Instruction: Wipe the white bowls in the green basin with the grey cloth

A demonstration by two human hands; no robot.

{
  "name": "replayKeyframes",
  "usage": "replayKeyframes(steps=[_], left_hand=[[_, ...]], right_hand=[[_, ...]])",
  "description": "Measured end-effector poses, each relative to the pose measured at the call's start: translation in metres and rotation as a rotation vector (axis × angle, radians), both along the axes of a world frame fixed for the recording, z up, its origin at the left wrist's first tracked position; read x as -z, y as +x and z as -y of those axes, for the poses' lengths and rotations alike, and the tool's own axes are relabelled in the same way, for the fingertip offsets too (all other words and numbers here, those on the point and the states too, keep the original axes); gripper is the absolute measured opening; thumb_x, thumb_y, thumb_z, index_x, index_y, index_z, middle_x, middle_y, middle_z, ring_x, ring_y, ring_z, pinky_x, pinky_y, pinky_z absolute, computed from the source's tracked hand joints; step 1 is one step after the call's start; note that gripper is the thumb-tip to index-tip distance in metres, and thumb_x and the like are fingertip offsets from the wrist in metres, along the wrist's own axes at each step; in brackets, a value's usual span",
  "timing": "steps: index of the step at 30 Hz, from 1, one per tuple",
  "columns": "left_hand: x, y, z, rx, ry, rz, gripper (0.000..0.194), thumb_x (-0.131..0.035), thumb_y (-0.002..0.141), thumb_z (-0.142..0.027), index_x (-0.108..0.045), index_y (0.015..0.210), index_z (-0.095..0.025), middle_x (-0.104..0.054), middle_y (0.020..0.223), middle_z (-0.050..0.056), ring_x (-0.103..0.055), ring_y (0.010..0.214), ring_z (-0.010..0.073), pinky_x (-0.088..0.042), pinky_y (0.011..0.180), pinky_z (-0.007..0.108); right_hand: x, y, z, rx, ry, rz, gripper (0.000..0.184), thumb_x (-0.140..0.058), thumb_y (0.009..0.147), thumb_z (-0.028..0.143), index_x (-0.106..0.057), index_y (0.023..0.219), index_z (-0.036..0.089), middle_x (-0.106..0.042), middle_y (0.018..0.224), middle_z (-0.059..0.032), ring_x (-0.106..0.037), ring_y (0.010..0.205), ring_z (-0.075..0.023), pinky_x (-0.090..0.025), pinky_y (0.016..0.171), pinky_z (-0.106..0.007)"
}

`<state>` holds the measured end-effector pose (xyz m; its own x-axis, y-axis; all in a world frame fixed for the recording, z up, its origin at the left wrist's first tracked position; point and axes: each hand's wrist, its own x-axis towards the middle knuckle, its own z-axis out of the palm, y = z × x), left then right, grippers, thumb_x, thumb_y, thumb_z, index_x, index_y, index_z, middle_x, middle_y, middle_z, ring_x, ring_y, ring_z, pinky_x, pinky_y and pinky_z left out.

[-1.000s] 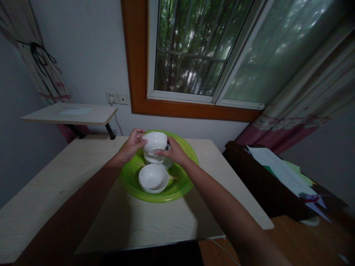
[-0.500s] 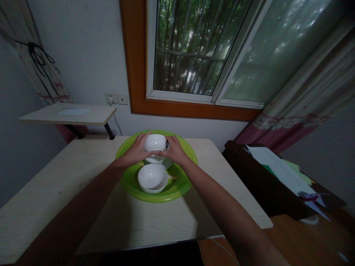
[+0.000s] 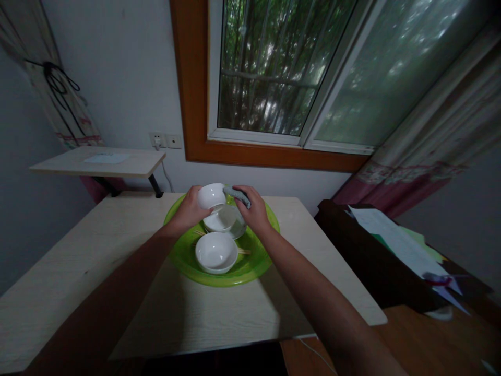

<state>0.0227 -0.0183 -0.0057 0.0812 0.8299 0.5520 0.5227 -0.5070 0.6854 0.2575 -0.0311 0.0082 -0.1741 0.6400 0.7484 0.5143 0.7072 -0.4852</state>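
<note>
Gripping a white bowl (image 3: 212,196) above the green basin (image 3: 230,281), your left hand (image 3: 190,211) curls round its side. Your right hand (image 3: 252,209) pinches a grey cloth (image 3: 237,195) at the bowl's right.

Stretched out flat and pale as a table (image 3: 305,230), with faint wood grain and a rounded near right corner. Bore a wide, round, bright green basin (image 3: 235,280) toward the far edge, set directly on the surface. Held up a raised pale shelf (image 3: 144,163) at the far left, on black legs (image 3: 155,186), well apart from the table's right side. Showed a small dark mark (image 3: 86,272) left of the basin, plus shadows in front of it.
</note>
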Motion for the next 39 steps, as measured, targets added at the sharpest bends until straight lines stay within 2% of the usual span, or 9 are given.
replayKeyframes(steps=[3,6,10,14,18,23,26,32,39], left_hand=[[0.001,0.001,0.0,0.027,0.001,-0.028,0.059,-0.084,0.063,-0.021,-0.053,0.113,-0.025,-0.061,0.11,0.008,-0.059,0.105,0.0294,-0.046,0.092,0.042],[0.001,0.001,0.0,0.062,0.03,-0.023,0.059,-0.084,0.061,-0.019,-0.055,0.112,-0.025,-0.062,0.109,0.007,-0.059,0.107,0.0296,-0.046,0.095,0.042],[0.001,0.002,0.001,0.065,0.039,-0.033,0.059,-0.084,0.062,-0.02,-0.055,0.114,-0.025,-0.062,0.111,0.008,-0.06,0.108,0.0296,-0.046,0.095,0.042],[0.003,0.002,0.001,0.05,0.019,-0.076,0.061,-0.082,0.065,-0.021,-0.053,0.119,-0.023,-0.062,0.115,0.01,-0.06,0.109,0.0303,-0.046,0.095,0.043],[0.006,0.002,-0.001,0.056,0.04,-0.058,0.064,-0.083,0.063,-0.019,-0.053,0.12,-0.024,-0.062,0.117,0.01,-0.06,0.11,0.0303,-0.046,0.097,0.044],[0.006,0.003,-0.001,0.086,0.047,-0.056,0.06,-0.08,0.063,-0.017,-0.055,0.117,-0.024,-0.063,0.113,0.008,-0.061,0.108,0.0289,-0.048,0.096,0.043],[0.006,0.003,-0.002,0.085,0.054,-0.082,0.06,-0.08,0.064,-0.017,-0.054,0.118,-0.024,-0.063,0.115,0.009,-0.061,0.108,0.0289,-0.048,0.096,0.043],[0.003,0.003,0.001,0.036,0.009,-0.069,0.063,-0.083,0.063,-0.02,-0.052,0.119,-0.023,-0.062,0.117,0.011,-0.06,0.111,0.0317,-0.047,0.096,0.045],[0.003,0.004,0.0,0.077,0.04,-0.076,0.06,-0.08,0.064,-0.018,-0.054,0.118,-0.023,-0.063,0.117,0.01,-0.061,0.112,0.0304,-0.047,0.098,0.044]], right_hand=[[-0.004,-0.005,0.009,-0.093,0.058,0.104,0.042,-0.052,0.095,0.015,-0.058,0.134,0.026,-0.059,0.147,-0.0079,-0.055,0.134,-0.0222,-0.044,0.115,-0.044],[-0.003,-0.01,0.011,-0.127,0.093,0.278,0.042,-0.054,0.097,0.017,-0.059,0.136,0.029,-0.053,0.155,-0.0047,-0.052,0.137,-0.0241,-0.043,0.115,-0.049],[-0.001,-0.011,0.008,0.037,0.135,0.384,0.038,-0.063,0.095,0.021,-0.066,0.132,0.031,-0.056,0.151,-0.0036,-0.047,0.133,-0.031,-0.042,0.113,-0.055],[0.0,-0.009,0.005,0.194,0.119,0.335,0.036,-0.061,0.095,0.02,-0.069,0.131,0.024,-0.062,0.136,-0.0125,-0.048,0.126,-0.0329,-0.046,0.109,-0.054],[0.005,-0.012,0.003,0.086,0.088,0.361,0.05,-0.057,0.097,0.017,-0.056,0.146,0.024,-0.058,0.141,-0.0133,-0.051,0.129,-0.0298,-0.045,0.112,-0.052],[0.005,-0.019,0.009,-0.091,0.114,0.515,0.062,-0.051,0.099,0.013,-0.04,0.157,0.034,-0.044,0.161,-0.0029,-0.04,0.147,-0.0251,-0.037,0.122,-0.051],[0.004,-0.018,0.01,-0.062,0.116,0.528,0.063,-0.049,0.099,0.01,-0.04,0.157,0.032,-0.043,0.163,-0.0017,-0.038,0.148,-0.0252,-0.036,0.123,-0.051],[0.008,-0.012,0.0,0.089,0.069,0.415,0.064,-0.049,0.096,0.005,-0.043,0.156,0.025,-0.049,0.157,-0.0095,-0.047,0.136,-0.0301,-0.044,0.115,-0.055],[0.005,-0.017,0.011,-0.065,0.09,0.531,0.065,-0.05,0.097,0.007,-0.043,0.156,0.035,-0.043,0.163,0.0023,-0.046,0.136,-0.0276,-0.044,0.116,-0.053]])
